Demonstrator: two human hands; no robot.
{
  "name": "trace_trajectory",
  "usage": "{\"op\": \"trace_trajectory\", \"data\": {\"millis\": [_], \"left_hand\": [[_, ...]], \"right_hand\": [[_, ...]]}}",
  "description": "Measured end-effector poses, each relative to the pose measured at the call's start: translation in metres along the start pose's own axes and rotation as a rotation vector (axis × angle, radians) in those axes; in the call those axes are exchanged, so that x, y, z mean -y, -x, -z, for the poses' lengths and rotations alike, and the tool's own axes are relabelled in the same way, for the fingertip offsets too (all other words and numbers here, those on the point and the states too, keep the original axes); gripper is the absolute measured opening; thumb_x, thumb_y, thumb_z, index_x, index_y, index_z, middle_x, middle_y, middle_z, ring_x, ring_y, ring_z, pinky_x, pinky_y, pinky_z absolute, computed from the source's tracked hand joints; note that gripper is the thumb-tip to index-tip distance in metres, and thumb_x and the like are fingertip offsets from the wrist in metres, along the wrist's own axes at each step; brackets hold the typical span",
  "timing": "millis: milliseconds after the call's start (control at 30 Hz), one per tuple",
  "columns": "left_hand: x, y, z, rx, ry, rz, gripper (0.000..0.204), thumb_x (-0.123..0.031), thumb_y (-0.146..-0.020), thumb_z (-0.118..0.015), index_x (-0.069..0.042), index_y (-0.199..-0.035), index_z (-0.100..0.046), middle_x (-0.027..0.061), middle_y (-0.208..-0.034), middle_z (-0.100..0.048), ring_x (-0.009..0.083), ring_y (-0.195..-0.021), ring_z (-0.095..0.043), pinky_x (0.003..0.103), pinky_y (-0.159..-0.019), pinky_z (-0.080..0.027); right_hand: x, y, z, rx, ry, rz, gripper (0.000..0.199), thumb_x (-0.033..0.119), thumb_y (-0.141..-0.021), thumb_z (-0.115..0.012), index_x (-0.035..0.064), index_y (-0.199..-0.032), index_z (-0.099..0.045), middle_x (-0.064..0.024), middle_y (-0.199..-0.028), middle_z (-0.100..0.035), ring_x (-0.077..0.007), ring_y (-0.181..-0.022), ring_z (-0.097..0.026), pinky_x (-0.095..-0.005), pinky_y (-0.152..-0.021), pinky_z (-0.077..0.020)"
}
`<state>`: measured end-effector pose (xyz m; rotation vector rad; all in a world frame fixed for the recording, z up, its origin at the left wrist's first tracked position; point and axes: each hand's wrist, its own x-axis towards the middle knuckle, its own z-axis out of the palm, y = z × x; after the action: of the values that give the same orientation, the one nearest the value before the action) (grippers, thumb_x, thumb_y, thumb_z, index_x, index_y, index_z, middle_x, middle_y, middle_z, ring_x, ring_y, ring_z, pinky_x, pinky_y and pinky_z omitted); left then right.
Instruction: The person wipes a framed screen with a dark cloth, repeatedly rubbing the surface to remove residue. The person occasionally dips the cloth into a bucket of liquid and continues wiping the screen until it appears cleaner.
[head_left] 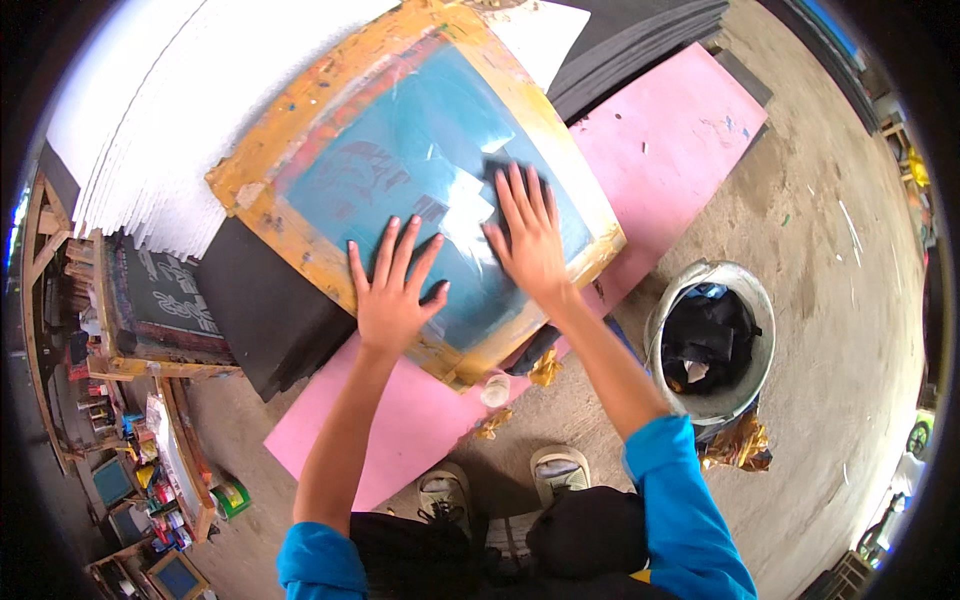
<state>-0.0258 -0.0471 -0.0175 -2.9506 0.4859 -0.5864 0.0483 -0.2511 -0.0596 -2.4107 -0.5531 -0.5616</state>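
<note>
A screen-printing frame [470, 355] with a tape-covered, paint-stained yellow border lies tilted in front of me. Its blue mesh [400, 110] shines with reflected light and carries faint darker lettering at the left. My left hand [393, 300] rests on the lower left of the mesh, fingers spread. Further right, my right hand [527, 235] lies with fingers apart near a dark patch on the mesh, which may be a cloth or a shadow; I cannot tell which. Neither hand visibly grips anything.
Stacked white sheets [150, 120] lie at the far left, black sheets [640, 45] at the far right. A pink board [690, 130] extends under the frame. A bucket [710, 405] of dark material stands right. A small whitish cup [495, 390] sits by the frame's near edge. Shelves hold paint containers [160, 490].
</note>
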Motion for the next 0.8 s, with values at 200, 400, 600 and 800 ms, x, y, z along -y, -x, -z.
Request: {"op": "trace_trajectory", "data": {"millis": [200,400,600,800], "left_hand": [[0.002,0.003,0.003,0.02,0.019,0.0,0.063,-0.042,-0.079,-0.064,-0.03,-0.139,-0.048,0.0,-0.151,-0.039,0.0223,-0.14,-0.035,0.066,-0.11,-0.018],[0.005,-0.001,-0.001,-0.026,0.015,-0.013,0.065,-0.043,-0.079,-0.065,-0.03,-0.14,-0.047,0.0008,-0.151,-0.039,0.0234,-0.14,-0.035,0.066,-0.111,-0.016],[0.006,0.0,0.001,-0.082,0.104,-0.055,0.059,-0.042,-0.079,-0.063,-0.023,-0.134,-0.053,0.0024,-0.151,-0.037,0.0228,-0.142,-0.031,0.066,-0.111,-0.017],[-0.001,0.0,-0.005,-0.131,0.371,-0.054,0.052,-0.035,-0.076,-0.066,-0.017,-0.125,-0.059,0.0046,-0.15,-0.037,0.0242,-0.144,-0.027,0.063,-0.114,-0.014]], "right_hand": [[0.006,-0.042,-0.009,-0.052,-0.096,0.014,0.066,0.026,-0.091,-0.061,0.0013,-0.145,-0.033,-0.0185,-0.152,-0.031,-0.0368,-0.142,-0.026,-0.0491,-0.115,-0.024],[-0.011,0.118,0.005,0.124,0.046,-0.167,0.069,0.023,-0.091,-0.06,-0.0005,-0.147,-0.029,-0.0214,-0.154,-0.026,-0.0392,-0.144,-0.021,-0.0531,-0.115,-0.0196],[-0.01,0.034,-0.003,-0.05,0.066,-0.255,0.058,0.01,-0.095,-0.049,-0.0025,-0.147,-0.026,-0.0245,-0.152,-0.025,-0.0433,-0.141,-0.021,-0.0488,-0.115,-0.0251],[-0.002,0.07,0.001,0.356,0.292,0.054,0.042,-0.005,-0.082,-0.053,-0.0017,-0.124,-0.05,-0.0237,-0.127,-0.047,-0.0395,-0.114,-0.049,-0.0438,-0.093,-0.0464]]}}
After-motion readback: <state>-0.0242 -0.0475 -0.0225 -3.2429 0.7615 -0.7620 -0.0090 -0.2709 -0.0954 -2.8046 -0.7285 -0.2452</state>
